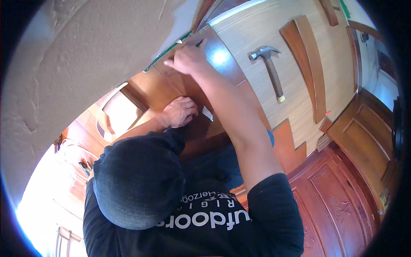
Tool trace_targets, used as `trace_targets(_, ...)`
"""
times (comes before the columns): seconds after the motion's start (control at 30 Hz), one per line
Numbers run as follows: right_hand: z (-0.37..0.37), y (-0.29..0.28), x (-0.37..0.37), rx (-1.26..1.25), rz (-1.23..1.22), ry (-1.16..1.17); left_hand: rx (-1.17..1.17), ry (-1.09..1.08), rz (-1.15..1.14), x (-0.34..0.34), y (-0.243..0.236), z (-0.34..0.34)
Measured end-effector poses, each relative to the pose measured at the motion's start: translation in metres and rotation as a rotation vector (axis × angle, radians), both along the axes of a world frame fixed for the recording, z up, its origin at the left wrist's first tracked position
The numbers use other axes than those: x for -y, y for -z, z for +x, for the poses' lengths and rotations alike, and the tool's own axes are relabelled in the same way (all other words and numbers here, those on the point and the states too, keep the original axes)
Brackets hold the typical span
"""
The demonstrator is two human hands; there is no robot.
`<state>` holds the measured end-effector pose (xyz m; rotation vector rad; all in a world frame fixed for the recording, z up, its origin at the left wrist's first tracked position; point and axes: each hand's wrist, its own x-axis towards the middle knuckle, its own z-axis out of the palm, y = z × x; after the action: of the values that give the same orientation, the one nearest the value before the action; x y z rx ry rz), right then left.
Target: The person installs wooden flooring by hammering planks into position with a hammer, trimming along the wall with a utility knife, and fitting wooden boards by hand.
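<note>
My right hand [189,59] is at the far end of a brown wooden plank [198,89], close to the wall. One finger points left, and the others close around a small dark thing whose kind I cannot make out. My left hand [180,112] lies on the nearer part of the plank, its fingers curled and pressed together against the wood. A small white patch [207,113] shows beside it. Behind the right hand, a glossy brown floorboard [224,60] reflects light. A green strip [165,53] runs along the foot of the wall.
The rough plastered wall [85,55] fills the upper left. On the paler boards at right lie a claw hammer [269,70] and two long wood strips [306,64]. Carved reddish panels [329,197] stand at lower right. A rounded dark denim shape [137,180] hides part of my left arm.
</note>
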<state>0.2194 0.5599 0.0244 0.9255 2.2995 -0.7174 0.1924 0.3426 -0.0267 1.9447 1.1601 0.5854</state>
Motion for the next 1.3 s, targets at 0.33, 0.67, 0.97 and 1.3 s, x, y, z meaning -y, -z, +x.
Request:
trace_targets(0.33,-0.005,0.007,0.029,-0.036,0.072,-0.25,0.045,-0.017,0.043,-0.002,0.007,0.004)
trace_targets(0.67,-0.007,0.003,0.038,-0.133,0.095,-0.287,0.031,-0.014,0.048,0.0,0.006,0.003)
trace_targets(0.97,-0.011,0.001,0.044,-0.032,0.106,-0.409,0.021,-0.018,0.049,0.003,0.008,0.001)
trace_targets(1.3,-0.012,0.0,0.044,-0.069,0.083,-0.396,-0.001,-0.023,0.062,0.0,0.004,0.002)
